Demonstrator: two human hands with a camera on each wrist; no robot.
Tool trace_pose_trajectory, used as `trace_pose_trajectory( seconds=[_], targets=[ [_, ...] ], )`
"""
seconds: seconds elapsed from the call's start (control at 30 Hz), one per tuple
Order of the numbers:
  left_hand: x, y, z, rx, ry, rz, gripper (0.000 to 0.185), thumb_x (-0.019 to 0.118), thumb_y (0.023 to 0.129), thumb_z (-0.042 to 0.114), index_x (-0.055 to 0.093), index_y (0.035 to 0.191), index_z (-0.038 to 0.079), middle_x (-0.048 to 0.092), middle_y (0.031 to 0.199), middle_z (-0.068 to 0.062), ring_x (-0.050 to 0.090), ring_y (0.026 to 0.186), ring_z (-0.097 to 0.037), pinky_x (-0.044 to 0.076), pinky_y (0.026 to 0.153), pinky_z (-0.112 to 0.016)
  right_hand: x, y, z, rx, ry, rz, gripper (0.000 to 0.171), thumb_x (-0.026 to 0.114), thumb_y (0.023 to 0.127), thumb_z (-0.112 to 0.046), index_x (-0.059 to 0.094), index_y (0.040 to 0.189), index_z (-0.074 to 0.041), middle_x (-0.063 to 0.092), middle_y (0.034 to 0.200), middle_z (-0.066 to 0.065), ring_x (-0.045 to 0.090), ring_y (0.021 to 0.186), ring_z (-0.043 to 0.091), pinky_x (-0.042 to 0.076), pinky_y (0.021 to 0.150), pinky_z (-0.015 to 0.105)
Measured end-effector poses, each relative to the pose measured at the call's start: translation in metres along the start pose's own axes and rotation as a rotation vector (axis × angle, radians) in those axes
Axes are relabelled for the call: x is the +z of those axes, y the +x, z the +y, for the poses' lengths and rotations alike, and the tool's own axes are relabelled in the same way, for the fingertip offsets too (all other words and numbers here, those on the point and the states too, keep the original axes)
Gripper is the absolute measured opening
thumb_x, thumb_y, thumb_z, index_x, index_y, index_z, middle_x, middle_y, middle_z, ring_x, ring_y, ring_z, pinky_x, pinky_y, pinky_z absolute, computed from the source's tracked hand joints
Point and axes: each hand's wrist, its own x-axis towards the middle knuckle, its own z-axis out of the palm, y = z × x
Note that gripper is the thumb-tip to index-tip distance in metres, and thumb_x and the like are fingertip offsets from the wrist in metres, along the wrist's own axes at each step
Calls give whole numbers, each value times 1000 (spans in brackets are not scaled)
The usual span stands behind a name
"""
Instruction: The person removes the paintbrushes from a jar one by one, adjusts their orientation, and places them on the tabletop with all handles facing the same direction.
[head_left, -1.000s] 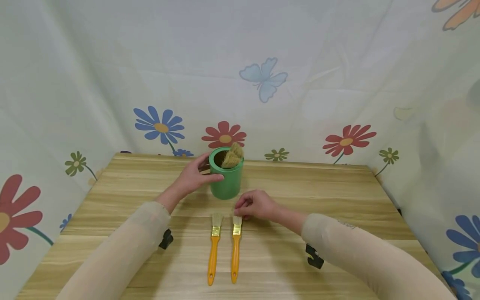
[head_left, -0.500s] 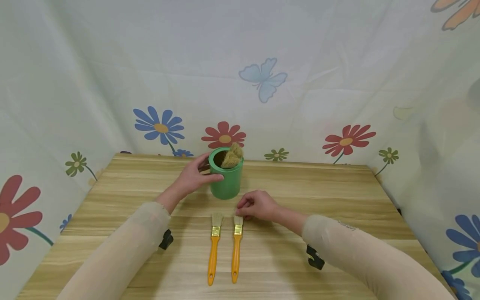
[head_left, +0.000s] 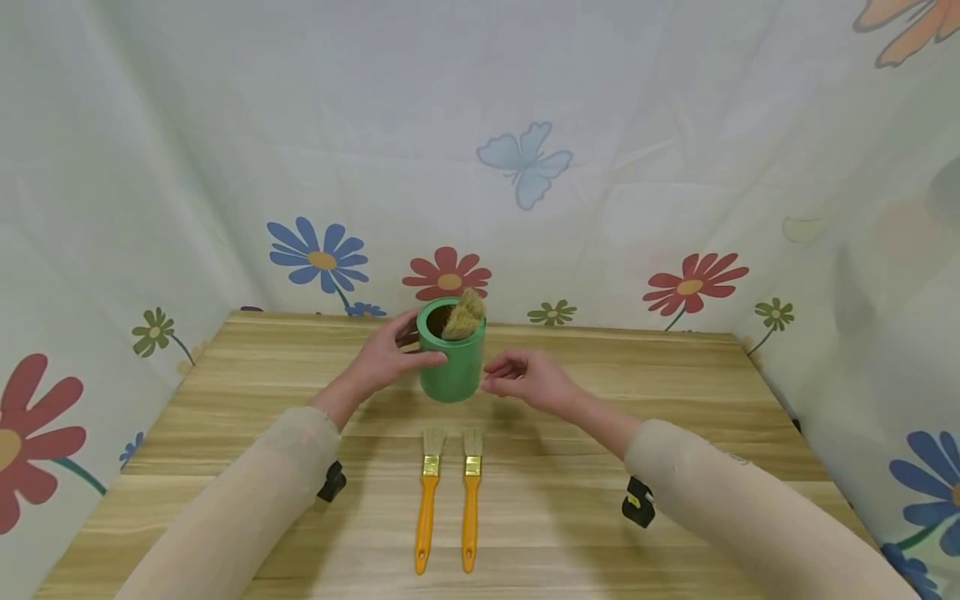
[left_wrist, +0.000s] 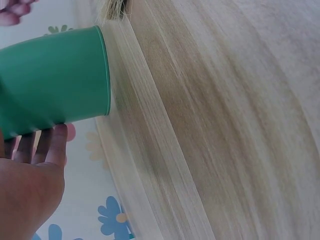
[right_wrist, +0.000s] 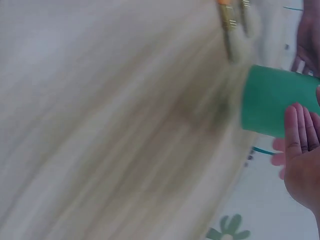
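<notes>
One green cup on table, near back edge. Left hand grips cup's left side, thumb across front. Right hand just right of cup, fingers loosely curled, holding nothing; contact with cup unclear. Two orange-handled brushes side by side on table, nearer than cup, untouched. Bristle heads stick out of cup; count unclear, handles hidden inside. Right wrist view blurred.

The left hand grips a green cup standing on the wooden table; pale bristles, probably a brush, show beyond it.
</notes>
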Motion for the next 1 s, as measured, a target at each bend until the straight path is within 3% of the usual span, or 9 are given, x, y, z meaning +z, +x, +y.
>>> trace_pose_trajectory(
  seconds=[0.13,0.4,0.6,1.0],
  targets=[
    [-1,0,-1,0,3,0,89,89,91,32,41,166,24,47,165,-8,46,150,-41,39,123,-61,-12,3,-11,-43,34,46,35,80,97,-12,73,125,7,79,112,14,75,100,23,63,88,34],
    [-1,0,-2,11,-2,-1,88,89,91,32,42,165,23,48,164,-7,45,150,-40,38,123,-62,-29,4,-33,-100,51,93,35,79,98,-9,71,130,5,77,120,19,74,110,32,63,94,37],
    [0,0,-2,14,2,0,87,90,91,31,43,164,24,48,164,-7,46,150,-41,38,123,-62,-33,8,-41,-90,48,83,38,80,99,-14,71,132,1,74,127,20,73,115,29,62,98,38],
    [0,-1,-1,18,10,2,87,90,91,32,43,164,26,49,162,-4,48,149,-38,41,122,-57,-30,21,-45,-94,-40,54,38,82,97,-21,73,131,-6,76,121,10,73,112,23,62,96,38]
  ],
)
